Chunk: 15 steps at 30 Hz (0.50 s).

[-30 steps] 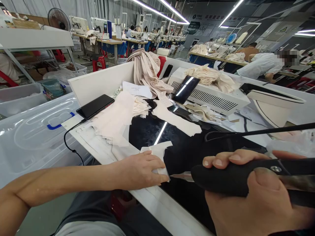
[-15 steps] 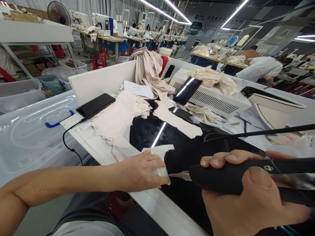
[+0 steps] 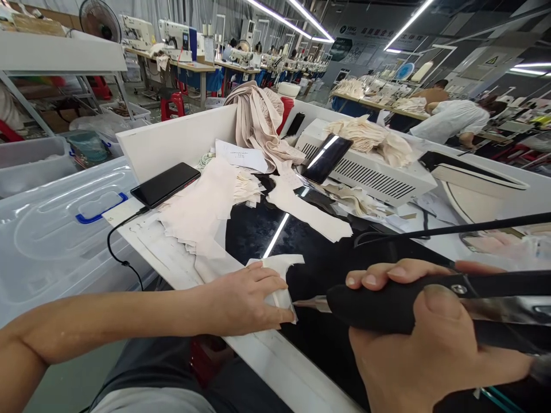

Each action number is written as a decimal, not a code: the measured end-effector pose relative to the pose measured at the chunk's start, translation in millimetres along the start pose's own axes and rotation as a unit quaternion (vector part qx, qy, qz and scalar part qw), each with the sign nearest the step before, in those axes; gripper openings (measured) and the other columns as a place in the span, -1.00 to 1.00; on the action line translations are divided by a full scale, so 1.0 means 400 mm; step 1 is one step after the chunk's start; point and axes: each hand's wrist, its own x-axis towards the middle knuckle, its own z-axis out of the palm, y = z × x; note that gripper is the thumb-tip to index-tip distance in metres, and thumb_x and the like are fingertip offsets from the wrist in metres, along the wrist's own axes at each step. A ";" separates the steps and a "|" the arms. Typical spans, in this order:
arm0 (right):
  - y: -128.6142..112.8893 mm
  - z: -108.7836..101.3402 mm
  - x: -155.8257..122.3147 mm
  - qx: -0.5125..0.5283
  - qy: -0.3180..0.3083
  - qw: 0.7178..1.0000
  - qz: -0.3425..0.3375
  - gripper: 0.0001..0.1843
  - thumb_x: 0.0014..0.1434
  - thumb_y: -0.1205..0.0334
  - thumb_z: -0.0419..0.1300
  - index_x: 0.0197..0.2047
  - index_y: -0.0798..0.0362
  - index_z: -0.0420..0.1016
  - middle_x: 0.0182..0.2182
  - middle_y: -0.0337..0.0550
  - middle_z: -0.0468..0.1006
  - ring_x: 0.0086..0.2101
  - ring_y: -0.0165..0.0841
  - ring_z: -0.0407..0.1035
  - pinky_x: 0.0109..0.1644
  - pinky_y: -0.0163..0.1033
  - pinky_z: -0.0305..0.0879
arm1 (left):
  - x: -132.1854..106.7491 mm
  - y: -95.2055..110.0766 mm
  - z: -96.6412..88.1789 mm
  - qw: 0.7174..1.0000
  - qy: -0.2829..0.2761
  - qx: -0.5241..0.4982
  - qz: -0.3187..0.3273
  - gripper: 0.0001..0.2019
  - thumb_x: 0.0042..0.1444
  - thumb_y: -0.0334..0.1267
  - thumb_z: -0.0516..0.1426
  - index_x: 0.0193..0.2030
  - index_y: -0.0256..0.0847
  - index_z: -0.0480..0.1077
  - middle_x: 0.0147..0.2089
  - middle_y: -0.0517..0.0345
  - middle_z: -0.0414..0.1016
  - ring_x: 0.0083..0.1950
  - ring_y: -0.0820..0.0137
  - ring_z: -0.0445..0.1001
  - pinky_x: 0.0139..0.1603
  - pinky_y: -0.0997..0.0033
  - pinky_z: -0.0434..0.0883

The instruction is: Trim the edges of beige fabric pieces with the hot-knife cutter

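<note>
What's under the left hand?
The left hand rests on a white piece, over the glossy black surface. The piece's upper end and right edge show; the hand covers the rest, so its full outline and any further layers can't be seen.

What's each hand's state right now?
Left hand: open, laid over the white piece.
Right hand: closed, holding the black-handled pointed tool.

Lying on the glossy black counter [image 3: 258,226], just below centre toward six o'clock: white cloth [image 3: 282,265], layered-looking, partly covered toward nine o'clock, one narrow corner pointing between one and two o'clock. Gripped at four o'clock: black-handled tool [image 3: 379,310], tapering to a pointed metal tip [image 3: 318,304] aimed at nine o'clock, just beside the cloth's edge.
</note>
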 end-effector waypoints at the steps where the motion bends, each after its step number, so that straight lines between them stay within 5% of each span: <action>1: 0.002 0.002 0.000 0.002 0.002 1.000 -0.005 -0.50 -0.17 0.05 0.64 -0.14 -0.27 0.63 -0.51 -0.53 0.46 -0.61 -0.20 0.33 -0.62 -0.03 0.49 | -0.001 0.000 -0.001 1.000 0.003 -0.001 0.000 -0.72 0.67 -0.21 0.50 0.42 -0.02 0.81 0.37 -0.25 0.76 0.46 0.02 0.74 0.62 -0.04 0.67; 10: 0.008 0.013 -0.007 0.016 -0.025 0.999 -0.015 -0.53 -0.08 0.10 0.65 -0.11 -0.22 0.62 -0.48 -0.51 0.54 -0.59 -0.25 0.39 -0.57 -0.12 0.52 | 0.001 0.009 0.005 0.999 0.032 0.002 -0.005 -0.79 0.76 -0.25 0.38 0.37 -0.04 0.82 0.31 -0.22 0.77 0.40 0.07 0.76 0.57 -0.02 0.71; 15: 0.004 0.005 -0.011 0.011 -0.027 1.000 0.005 -0.52 -0.08 0.11 0.68 -0.11 -0.21 0.64 -0.47 -0.54 0.54 -0.58 -0.27 0.42 -0.54 -0.15 0.53 | -0.011 0.038 0.014 1.000 0.017 0.013 -0.021 -0.71 0.68 -0.11 0.49 0.41 -0.08 0.78 0.37 -0.28 0.76 0.45 -0.03 0.75 0.57 -0.17 0.74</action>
